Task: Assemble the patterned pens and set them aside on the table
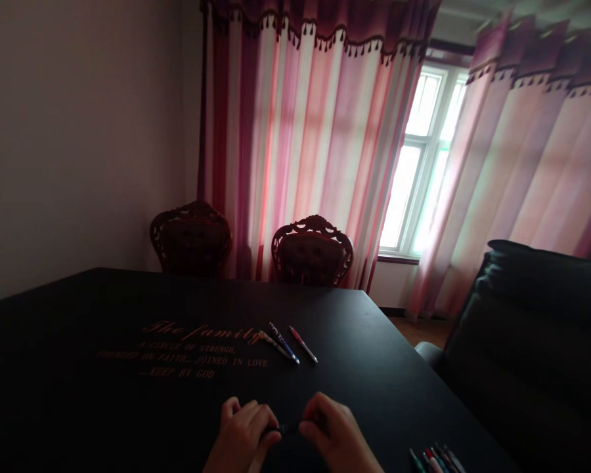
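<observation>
Both hands grip a dark pen (pixel 289 428) low over the near part of the black table (pixel 335 374). My left hand (pixel 246 430) is closed on its left end, thumb and fingers pinched together. On the other end, my right hand (pixel 335 428) is closed with thumb and forefinger. Only a short middle stretch of the pen shows between them; the fingers hide the rest. Beyond the hands lie a blue patterned pen (pixel 284 343), a light brownish pen (pixel 274 343) close beside it, and a red and white pen (pixel 303 344) slightly apart.
At the bottom right, several pens (pixel 436 460) lie grouped near the table's edge. Gold lettering (pixel 201 351) marks the tabletop. Two carved chairs (pixel 312 253) stand past the far edge, before striped curtains (pixel 315 144). A dark leather chair (pixel 536 348) is on the right.
</observation>
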The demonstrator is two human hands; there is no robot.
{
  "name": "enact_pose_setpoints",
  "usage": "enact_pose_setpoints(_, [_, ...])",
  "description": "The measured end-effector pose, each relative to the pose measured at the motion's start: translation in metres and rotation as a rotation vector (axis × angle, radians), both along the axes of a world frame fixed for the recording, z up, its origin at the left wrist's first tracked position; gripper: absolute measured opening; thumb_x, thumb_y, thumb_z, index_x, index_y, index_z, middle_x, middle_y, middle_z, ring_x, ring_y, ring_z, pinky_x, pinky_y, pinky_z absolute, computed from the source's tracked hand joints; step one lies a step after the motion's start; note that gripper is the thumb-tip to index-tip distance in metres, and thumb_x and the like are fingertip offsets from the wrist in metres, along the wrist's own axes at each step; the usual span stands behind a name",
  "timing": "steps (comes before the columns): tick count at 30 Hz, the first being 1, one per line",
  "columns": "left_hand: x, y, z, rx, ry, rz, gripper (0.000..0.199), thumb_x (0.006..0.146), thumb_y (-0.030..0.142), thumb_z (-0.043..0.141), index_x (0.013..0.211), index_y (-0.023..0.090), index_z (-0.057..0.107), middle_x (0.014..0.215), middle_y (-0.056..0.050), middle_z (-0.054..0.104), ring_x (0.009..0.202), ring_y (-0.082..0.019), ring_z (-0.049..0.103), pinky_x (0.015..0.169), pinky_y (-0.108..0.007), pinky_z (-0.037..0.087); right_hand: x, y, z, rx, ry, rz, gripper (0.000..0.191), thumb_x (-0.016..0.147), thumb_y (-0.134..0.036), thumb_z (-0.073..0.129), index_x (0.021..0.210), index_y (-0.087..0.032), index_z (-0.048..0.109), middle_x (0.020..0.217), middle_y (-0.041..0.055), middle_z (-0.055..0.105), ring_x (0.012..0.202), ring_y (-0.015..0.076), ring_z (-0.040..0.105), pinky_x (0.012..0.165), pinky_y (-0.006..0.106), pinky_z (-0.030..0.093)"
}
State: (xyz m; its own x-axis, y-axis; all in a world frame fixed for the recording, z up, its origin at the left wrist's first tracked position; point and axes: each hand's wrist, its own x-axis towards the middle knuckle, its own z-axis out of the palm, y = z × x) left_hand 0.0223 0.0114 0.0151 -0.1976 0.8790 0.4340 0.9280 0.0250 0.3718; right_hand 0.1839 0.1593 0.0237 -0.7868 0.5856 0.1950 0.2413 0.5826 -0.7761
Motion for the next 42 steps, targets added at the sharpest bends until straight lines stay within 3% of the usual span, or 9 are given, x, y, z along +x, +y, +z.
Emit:
enact_pose_setpoints(3, [0.0,-0.001,0.001,0.034,0.018,-0.007,0.006,0.091,0.021,0.058,0.089,0.026,0.06,0.085,0.005,0.07,0.079,-0.015,0.065,0.081,-0.033,0.03,0.001,-0.001,0.001,-0.037,-0.04,-0.027,0.032,0.089,-0.041,0.054,0.068,-0.018,0.061,0.06,-0.0001,0.061,0.059,0.0135,0.053,0.057,0.024,0.037])
enact_pose_setpoints(12, [0.002,-0.003,0.002,0.014,-0.037,0.018,0.006,0.093,0.025,0.056,0.091,0.028,0.061,0.086,0.005,0.069,0.081,-0.015,0.064,0.084,-0.034,0.028,0.002,0.001,0.001,-0.242,0.098,0.04,0.014,0.082,-0.032,0.062,0.083,-0.018,0.063,0.066,-0.0015,0.063,0.061,0.0129,0.054,0.058,0.023,0.039])
enact_pose_setpoints(17, [0.003,-0.002,0.004,0.004,-0.042,0.032,0.006,0.093,0.026,0.056,0.09,0.027,0.062,0.086,0.005,0.069,0.078,-0.015,0.064,0.085,-0.035,0.027,0.001,0.003,0.006,-0.341,0.19,0.034,0.018,0.08,-0.035,0.064,0.083,-0.017,0.064,0.07,-0.0002,0.064,0.065,0.0137,0.056,0.061,0.024,0.041])
enact_pose_setpoints(30, [0.001,-0.002,0.002,0.009,0.004,0.017,0.007,0.092,0.027,0.055,0.091,0.026,0.062,0.085,0.003,0.07,0.079,-0.015,0.064,0.085,-0.034,0.029,0.002,0.002,0.003,-0.331,0.168,0.044,0.024,0.08,-0.032,0.065,0.099,-0.018,0.062,0.072,-0.0012,0.068,0.066,0.0135,0.06,0.062,0.024,0.044])
enact_pose_setpoints(39, [0.002,-0.003,0.005,-0.012,0.025,0.028,0.007,0.092,0.026,0.055,0.092,0.027,0.062,0.087,0.004,0.069,0.081,-0.016,0.062,0.086,-0.036,0.026,-0.002,0.004,-0.007,-0.451,0.151,0.067,0.022,0.078,-0.036,0.066,0.087,-0.016,0.065,0.065,-0.0013,0.064,0.059,0.0127,0.057,0.058,0.025,0.042])
enact_pose_setpoints(42, [-0.001,-0.004,0.008,0.01,0.073,0.111,0.009,0.086,0.021,0.061,0.093,0.028,0.062,0.088,0.004,0.068,0.083,-0.017,0.062,0.085,-0.036,0.025,0.003,0.018,-0.003,-0.403,0.205,-0.033,0.016,0.075,-0.031,0.066,0.08,-0.017,0.065,0.063,-0.0028,0.059,0.059,0.0119,0.054,0.057,0.024,0.039])
